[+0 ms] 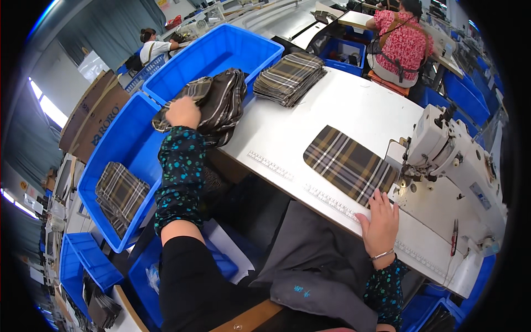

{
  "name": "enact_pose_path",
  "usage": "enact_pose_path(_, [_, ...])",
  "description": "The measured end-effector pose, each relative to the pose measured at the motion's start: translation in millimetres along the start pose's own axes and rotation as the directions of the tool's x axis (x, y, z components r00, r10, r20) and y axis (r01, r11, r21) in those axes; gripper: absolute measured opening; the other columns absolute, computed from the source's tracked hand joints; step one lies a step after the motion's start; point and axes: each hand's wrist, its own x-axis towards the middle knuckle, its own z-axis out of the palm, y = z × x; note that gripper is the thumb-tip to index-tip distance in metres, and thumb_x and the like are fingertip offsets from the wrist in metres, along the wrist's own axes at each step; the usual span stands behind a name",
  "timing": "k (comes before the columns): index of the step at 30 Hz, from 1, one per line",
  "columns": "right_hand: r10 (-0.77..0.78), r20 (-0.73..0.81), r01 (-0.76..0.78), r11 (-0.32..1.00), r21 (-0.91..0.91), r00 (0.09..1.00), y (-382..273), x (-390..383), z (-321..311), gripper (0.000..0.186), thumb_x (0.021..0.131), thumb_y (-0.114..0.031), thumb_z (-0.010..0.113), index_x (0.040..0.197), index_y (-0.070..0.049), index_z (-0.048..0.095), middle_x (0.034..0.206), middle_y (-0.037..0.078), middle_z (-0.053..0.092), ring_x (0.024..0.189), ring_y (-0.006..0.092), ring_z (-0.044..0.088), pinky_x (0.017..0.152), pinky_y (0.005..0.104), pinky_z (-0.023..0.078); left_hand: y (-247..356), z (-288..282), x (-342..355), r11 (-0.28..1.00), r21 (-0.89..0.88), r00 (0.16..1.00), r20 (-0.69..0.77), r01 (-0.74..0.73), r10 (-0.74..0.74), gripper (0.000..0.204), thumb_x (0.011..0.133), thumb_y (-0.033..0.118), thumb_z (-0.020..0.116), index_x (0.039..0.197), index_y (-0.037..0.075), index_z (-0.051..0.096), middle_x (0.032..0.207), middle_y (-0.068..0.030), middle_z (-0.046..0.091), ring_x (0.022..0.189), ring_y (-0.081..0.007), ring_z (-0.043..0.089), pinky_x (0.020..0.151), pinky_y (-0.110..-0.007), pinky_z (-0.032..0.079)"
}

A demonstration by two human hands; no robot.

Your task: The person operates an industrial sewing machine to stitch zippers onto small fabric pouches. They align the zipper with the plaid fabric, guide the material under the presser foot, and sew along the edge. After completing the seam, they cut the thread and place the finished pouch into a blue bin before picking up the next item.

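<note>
My left hand point(182, 113) reaches out to the far left, its fingers closed on a plaid fabric piece point(197, 87) beside a heap of dark striped fabric point(224, 105) at the table's left end. How many layers it grips is hidden. My right hand point(380, 222) lies with fingers stretched out on the table, fingertips touching the near right corner of a brown plaid panel point(348, 163). This panel lies flat, rounded at its far left corner, its right end close to the white sewing machine point(442, 146).
A neat stack of plaid panels point(290, 77) sits at the table's far edge. Blue bins point(232, 47) stand to the left, one holding plaid pieces point(123, 193). Red-handled snips point(454, 238) lie right of my right hand. Two people sit farther back.
</note>
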Motion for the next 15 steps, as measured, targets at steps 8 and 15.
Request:
enact_pose_path(8, [-0.009, -0.045, 0.011, 0.999, 0.044, 0.999, -3, -1, 2, 0.061, 0.091, -0.04, 0.078, 0.132, 0.003, 0.062, 0.156, 0.019, 0.053, 0.149, 0.0392, 0.043, 0.123, 0.0596, 0.028, -50, -12, 14, 0.908, -0.395, 0.845, -0.431, 0.139, -0.317, 0.031, 0.102, 0.041, 0.063, 0.109, 0.014, 0.076, 0.102, -0.0163, 0.077, 0.095, -0.0408, 0.074, 0.081, -0.052, 0.057])
enact_pose_path(15, [0.001, -0.085, 0.004, 0.998, 0.06, 0.996, 0, -2, -2, 0.057, 0.091, -0.037, 0.078, 0.13, 0.002, 0.063, 0.153, 0.018, 0.055, 0.146, 0.039, 0.045, 0.123, 0.0595, 0.028, 3, -98, -51, -0.237, -0.971, 0.998, 0.031, 0.044, 0.057, 0.024, 0.103, 0.022, 0.071, 0.115, 0.001, 0.071, 0.101, -0.002, 0.075, 0.085, -0.0091, 0.071, 0.067, -0.025, 0.056])
